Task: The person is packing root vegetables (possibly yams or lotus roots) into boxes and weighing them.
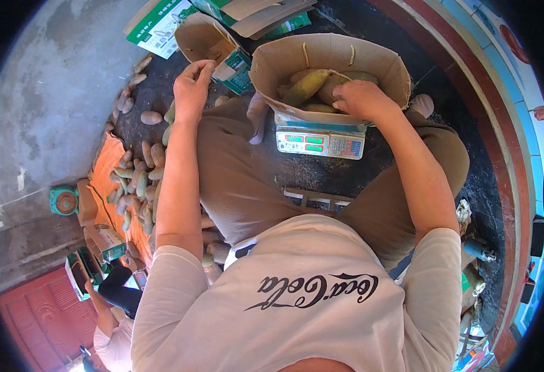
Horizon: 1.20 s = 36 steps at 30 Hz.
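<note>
A cardboard carton [380, 62] with rope handles stands open on a digital scale [321, 144] in front of me. Long green and brownish vegetables that look like radishes lie inside; a yellow-green radish [306, 88] is uppermost. My right hand [359, 100] reaches over the carton's near right side, its fingers curled onto a brownish radish [326, 93] that they partly hide. Left of the carton, my left hand [193, 92] is raised beside a smaller green carton [235, 69]. Its thumb and fingertips are pinched together; what they hold, if anything, is too small to make out.
Many radishes [142, 177] lie piled at my left on an orange sheet [108, 164]. More green cartons [247, 13] stand at the far side. At the lower left another person [114, 338] reaches toward a carton [80, 273]. A raised red-brown edge [479, 118] curves along the right.
</note>
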Tool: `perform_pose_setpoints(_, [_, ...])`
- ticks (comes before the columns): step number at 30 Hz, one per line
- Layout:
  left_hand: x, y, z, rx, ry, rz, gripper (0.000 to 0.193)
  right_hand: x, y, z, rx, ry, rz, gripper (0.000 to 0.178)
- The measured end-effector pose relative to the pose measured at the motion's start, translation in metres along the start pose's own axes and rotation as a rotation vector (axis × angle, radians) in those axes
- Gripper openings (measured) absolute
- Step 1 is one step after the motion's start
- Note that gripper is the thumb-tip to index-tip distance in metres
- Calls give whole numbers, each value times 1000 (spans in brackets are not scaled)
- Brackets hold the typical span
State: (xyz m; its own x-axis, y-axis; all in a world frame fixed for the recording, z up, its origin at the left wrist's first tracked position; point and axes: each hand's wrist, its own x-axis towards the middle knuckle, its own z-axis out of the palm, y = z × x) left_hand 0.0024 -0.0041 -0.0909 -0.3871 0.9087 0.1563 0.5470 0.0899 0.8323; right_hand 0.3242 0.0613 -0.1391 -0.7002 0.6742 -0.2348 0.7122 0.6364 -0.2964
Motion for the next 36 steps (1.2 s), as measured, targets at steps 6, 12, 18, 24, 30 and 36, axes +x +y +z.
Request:
perform_pose_setpoints(6, [-1, 8, -1, -3, -35, -50, 24, 1, 0, 2, -31, -59, 19, 24])
perform_pose_setpoints(12, [0, 11, 0, -6, -44, -47, 24, 3, 2, 8, -45, -57, -3, 26])
perform_pose_setpoints(18, [1, 8, 0, -37, -52, -34, 25, 3, 0, 11, -40, -25, -14, 25])
perform_pose_setpoints(24, [0, 10, 1, -21, -45, -15, 25, 4, -4, 10, -76, -81, -3, 26])
perform_pose_setpoints(30, [-1, 9, 0, -6, -41, 12, 26, 3, -7, 9, -81, -72, -24, 26])
perform_pose_setpoints(36, [0, 7, 1, -4, -45, 22, 25, 3, -6, 12, -68, -70, -17, 25])
